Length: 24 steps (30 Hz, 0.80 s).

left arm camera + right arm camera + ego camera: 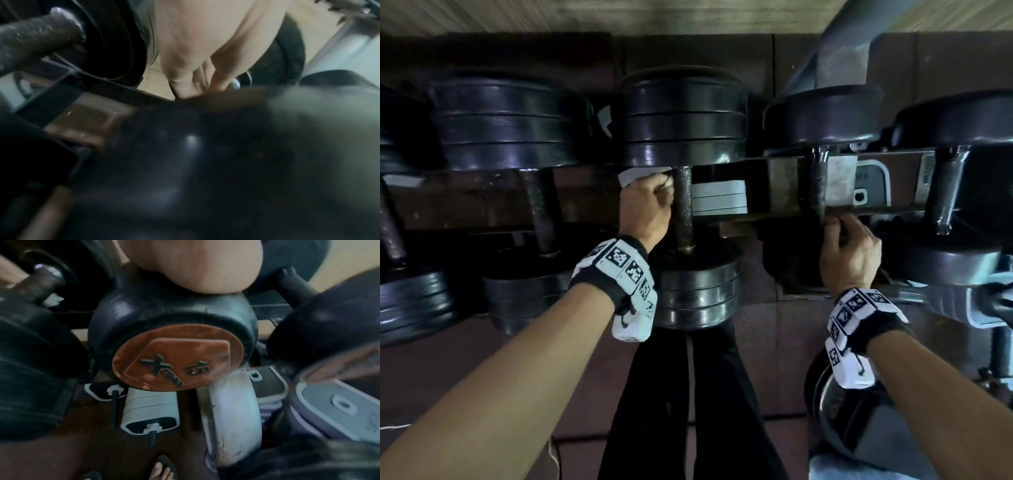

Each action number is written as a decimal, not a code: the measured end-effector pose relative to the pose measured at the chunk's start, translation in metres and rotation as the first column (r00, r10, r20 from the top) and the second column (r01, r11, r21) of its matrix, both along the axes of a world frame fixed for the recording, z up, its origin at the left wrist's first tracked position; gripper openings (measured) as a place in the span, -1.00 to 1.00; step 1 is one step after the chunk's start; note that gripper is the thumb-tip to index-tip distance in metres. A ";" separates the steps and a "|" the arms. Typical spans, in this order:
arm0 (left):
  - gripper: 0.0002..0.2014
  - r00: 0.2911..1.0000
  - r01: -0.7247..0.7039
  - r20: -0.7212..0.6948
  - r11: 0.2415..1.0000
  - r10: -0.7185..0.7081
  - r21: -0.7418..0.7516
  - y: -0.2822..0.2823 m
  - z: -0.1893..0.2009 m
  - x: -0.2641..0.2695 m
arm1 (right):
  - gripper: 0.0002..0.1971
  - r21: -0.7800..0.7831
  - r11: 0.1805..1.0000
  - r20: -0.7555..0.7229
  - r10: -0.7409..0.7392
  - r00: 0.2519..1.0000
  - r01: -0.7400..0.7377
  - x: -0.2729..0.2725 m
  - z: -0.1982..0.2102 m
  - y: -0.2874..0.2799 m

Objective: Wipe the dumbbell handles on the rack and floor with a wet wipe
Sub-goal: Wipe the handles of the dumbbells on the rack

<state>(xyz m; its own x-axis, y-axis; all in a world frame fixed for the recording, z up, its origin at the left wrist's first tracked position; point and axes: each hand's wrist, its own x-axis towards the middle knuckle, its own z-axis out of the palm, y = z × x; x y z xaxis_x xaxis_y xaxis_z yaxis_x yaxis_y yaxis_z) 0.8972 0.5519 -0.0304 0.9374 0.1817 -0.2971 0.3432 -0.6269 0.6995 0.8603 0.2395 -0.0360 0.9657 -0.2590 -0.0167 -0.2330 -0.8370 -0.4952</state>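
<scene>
head view looking down, wrist views close, shared rack [774,219]

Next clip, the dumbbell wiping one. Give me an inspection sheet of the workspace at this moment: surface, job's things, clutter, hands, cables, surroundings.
Surface: dark rack rail carrying dumbbells; dark floor mats below.
Job's things: white wet wipe bunched in the left hand, beside the knurled handle of the middle dumbbell.
Clutter: small white-and-grey dumbbell and other weights on the floor under the rack.
Hands: left hand grips the wipe next to the handle; right hand grips the front edge of the rack.
Cables: thin white cord on the floor, lower left.
Surroundings: wood-look wall behind; the person's dark trousers and sandalled foot.
</scene>
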 end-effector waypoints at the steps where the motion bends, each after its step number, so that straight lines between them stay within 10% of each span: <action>1: -0.87 0.999 0.035 -0.014 0.999 -0.035 0.003 0.003 0.000 -0.006 | -0.68 -0.007 1.000 0.016 0.002 1.000 -0.002 0.000 -0.001 -0.001; 6: -0.81 0.959 0.130 -0.248 0.990 -0.138 -0.050 0.005 0.005 -0.040 | -0.67 0.001 1.000 -0.033 0.017 0.999 -0.017 0.000 -0.004 -0.008; 13: -0.77 0.979 -0.196 -0.082 0.973 0.187 -0.121 0.002 0.001 0.013 | -0.70 0.011 1.000 -0.024 0.009 1.000 -0.009 0.000 -0.004 -0.006; 19: -0.83 0.943 0.166 -0.272 0.979 -0.192 -0.114 0.011 -0.005 -0.043 | -0.70 0.020 1.000 -0.014 0.008 1.000 -0.007 0.000 -0.002 -0.004; 24: -0.89 0.967 -0.006 -0.246 0.959 -0.066 -0.283 0.025 -0.012 -0.010 | -0.70 0.016 1.000 0.007 0.019 1.000 -0.020 -0.001 -0.001 -0.004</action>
<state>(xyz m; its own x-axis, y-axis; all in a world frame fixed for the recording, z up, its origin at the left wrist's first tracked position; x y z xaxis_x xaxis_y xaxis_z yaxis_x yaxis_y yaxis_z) 0.8873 0.5772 -0.0423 0.8295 0.0304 -0.5577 0.5142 -0.4313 0.7414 0.8596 0.2356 -0.0371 0.9707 -0.2398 -0.0144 -0.2135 -0.8334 -0.5097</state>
